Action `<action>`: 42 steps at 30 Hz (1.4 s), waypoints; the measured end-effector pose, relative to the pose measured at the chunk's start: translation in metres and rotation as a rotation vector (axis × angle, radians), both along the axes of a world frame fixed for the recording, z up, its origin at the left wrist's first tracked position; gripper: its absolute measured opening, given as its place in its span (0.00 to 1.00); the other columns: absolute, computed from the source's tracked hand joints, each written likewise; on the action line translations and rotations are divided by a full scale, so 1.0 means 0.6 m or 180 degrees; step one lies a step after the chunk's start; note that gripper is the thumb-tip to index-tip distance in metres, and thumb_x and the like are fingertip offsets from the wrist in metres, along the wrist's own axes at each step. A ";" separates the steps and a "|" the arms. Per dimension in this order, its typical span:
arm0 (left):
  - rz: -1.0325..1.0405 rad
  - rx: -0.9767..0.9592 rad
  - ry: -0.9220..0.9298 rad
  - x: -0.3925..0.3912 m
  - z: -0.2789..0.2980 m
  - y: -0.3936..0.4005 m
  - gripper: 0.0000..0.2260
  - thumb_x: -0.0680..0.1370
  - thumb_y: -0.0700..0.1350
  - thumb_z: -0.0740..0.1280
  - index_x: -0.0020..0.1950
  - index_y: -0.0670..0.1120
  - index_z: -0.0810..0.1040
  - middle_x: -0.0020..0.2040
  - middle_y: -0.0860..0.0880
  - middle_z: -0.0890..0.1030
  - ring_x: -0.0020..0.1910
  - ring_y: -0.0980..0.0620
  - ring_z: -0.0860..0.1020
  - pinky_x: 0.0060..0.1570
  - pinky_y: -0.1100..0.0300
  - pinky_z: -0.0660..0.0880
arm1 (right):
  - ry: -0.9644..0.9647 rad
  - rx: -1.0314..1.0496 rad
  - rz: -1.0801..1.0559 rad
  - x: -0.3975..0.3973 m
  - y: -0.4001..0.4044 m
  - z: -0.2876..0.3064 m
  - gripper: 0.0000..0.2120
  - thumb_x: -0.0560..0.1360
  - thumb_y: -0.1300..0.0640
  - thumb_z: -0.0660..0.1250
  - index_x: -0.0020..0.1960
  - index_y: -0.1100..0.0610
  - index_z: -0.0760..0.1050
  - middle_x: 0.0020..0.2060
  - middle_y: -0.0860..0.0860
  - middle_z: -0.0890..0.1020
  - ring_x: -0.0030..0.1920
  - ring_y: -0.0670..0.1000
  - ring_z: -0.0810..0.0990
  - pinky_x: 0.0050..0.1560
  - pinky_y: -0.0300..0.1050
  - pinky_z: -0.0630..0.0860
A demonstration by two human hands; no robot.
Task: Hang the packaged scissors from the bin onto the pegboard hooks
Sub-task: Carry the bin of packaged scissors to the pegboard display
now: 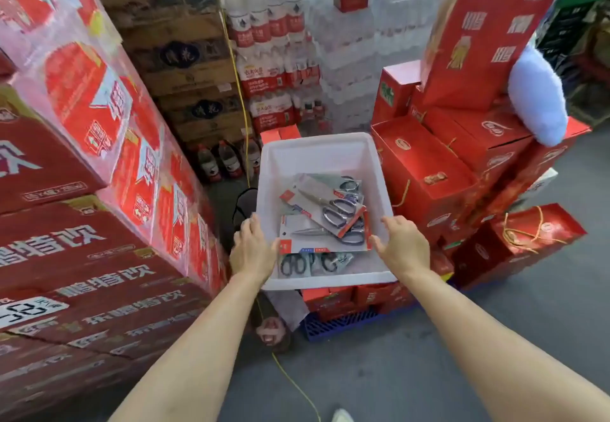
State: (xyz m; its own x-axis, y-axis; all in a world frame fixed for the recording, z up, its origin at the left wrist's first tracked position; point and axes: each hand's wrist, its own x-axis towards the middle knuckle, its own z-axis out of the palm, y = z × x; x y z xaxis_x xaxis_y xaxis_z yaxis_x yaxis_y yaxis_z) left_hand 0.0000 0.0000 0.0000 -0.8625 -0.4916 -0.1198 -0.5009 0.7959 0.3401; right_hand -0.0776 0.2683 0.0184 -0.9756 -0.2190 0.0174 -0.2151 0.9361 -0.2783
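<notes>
One white bin (325, 154). Packaged scissors in it: at least four packs showing, stacked and overlapping, exact total can't be told. One top pack with silver handles (325, 205), one under it nearer the front (321, 235), one at the back (348, 184), one black-handled pack (305, 263) at the front wall. Two hands: left hand (252, 248), right hand (404, 245), one on each side of the bin. One blue pallet (340, 321) below. One yellow cord (295, 385) on the floor.

Several carded packs of steel-handled scissors (325, 215) are lying flat and overlapping, criss-crossed at angles, in the near half of a white plastic bin (280, 164), black-handled ones underneath
</notes>
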 end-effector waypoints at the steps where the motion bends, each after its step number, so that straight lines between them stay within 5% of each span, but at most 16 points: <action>1: 0.0111 0.0113 -0.0012 -0.012 -0.006 -0.001 0.35 0.79 0.54 0.65 0.79 0.43 0.51 0.77 0.43 0.59 0.71 0.39 0.65 0.63 0.45 0.71 | 0.0070 -0.0043 -0.0015 -0.013 -0.002 -0.007 0.17 0.72 0.51 0.72 0.56 0.60 0.77 0.50 0.57 0.80 0.51 0.61 0.77 0.44 0.54 0.76; 6: 0.0298 0.0407 0.0050 -0.063 -0.047 -0.011 0.37 0.80 0.52 0.64 0.81 0.47 0.45 0.77 0.42 0.57 0.69 0.37 0.67 0.62 0.44 0.71 | 0.0148 -0.0147 -0.0200 -0.062 -0.011 -0.049 0.23 0.71 0.55 0.73 0.62 0.61 0.74 0.59 0.59 0.77 0.54 0.62 0.74 0.50 0.55 0.75; 10: 0.0360 0.0648 0.0179 -0.092 -0.070 -0.026 0.36 0.80 0.52 0.63 0.80 0.52 0.44 0.75 0.43 0.60 0.68 0.40 0.67 0.58 0.46 0.72 | -0.0061 -0.0356 -0.0485 -0.086 -0.022 -0.079 0.34 0.75 0.53 0.70 0.76 0.53 0.58 0.67 0.55 0.71 0.60 0.60 0.74 0.47 0.55 0.78; 15: 0.0412 0.0527 0.0113 -0.117 -0.097 -0.051 0.35 0.80 0.54 0.62 0.80 0.54 0.44 0.66 0.42 0.67 0.55 0.41 0.75 0.49 0.49 0.75 | -0.0158 -0.0363 -0.0756 -0.112 -0.034 -0.106 0.35 0.77 0.52 0.66 0.78 0.50 0.52 0.56 0.58 0.72 0.40 0.58 0.75 0.37 0.50 0.73; 22: 0.0385 0.0713 0.0559 -0.103 -0.119 -0.071 0.35 0.78 0.44 0.65 0.81 0.54 0.50 0.61 0.41 0.76 0.55 0.41 0.77 0.49 0.53 0.73 | -0.0159 -0.0526 -0.0978 -0.107 -0.031 -0.107 0.31 0.77 0.55 0.66 0.77 0.50 0.57 0.44 0.55 0.70 0.43 0.62 0.77 0.42 0.53 0.74; 31: 0.0631 0.0627 0.1034 0.046 -0.087 -0.053 0.35 0.78 0.41 0.68 0.80 0.52 0.54 0.59 0.40 0.79 0.52 0.42 0.79 0.45 0.56 0.75 | -0.0017 -0.0961 -0.0737 -0.005 -0.029 -0.082 0.31 0.76 0.57 0.67 0.76 0.47 0.60 0.41 0.54 0.70 0.38 0.54 0.70 0.39 0.47 0.67; 37: 0.0917 0.0344 0.1082 0.191 -0.055 -0.007 0.36 0.77 0.41 0.68 0.80 0.53 0.54 0.68 0.42 0.76 0.58 0.40 0.79 0.48 0.52 0.78 | -0.0024 -0.1066 -0.0426 0.092 -0.007 -0.051 0.31 0.76 0.56 0.67 0.76 0.46 0.60 0.42 0.53 0.71 0.39 0.53 0.70 0.39 0.45 0.66; 42: 0.1186 0.0386 0.1208 0.317 -0.034 0.051 0.35 0.77 0.40 0.66 0.80 0.56 0.55 0.63 0.43 0.79 0.55 0.39 0.79 0.49 0.49 0.78 | -0.0058 -0.1128 -0.0240 0.193 0.032 -0.032 0.30 0.77 0.55 0.66 0.76 0.44 0.59 0.46 0.55 0.74 0.41 0.58 0.76 0.41 0.46 0.70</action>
State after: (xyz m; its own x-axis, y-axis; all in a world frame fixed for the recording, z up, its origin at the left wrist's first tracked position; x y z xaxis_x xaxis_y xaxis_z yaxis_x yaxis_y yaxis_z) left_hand 0.1901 0.0306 -0.0202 -0.6261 -0.7744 0.0912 -0.5657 0.5316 0.6303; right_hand 0.0381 0.2874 -0.0011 -0.9896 -0.1298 0.0619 -0.1411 0.7939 -0.5915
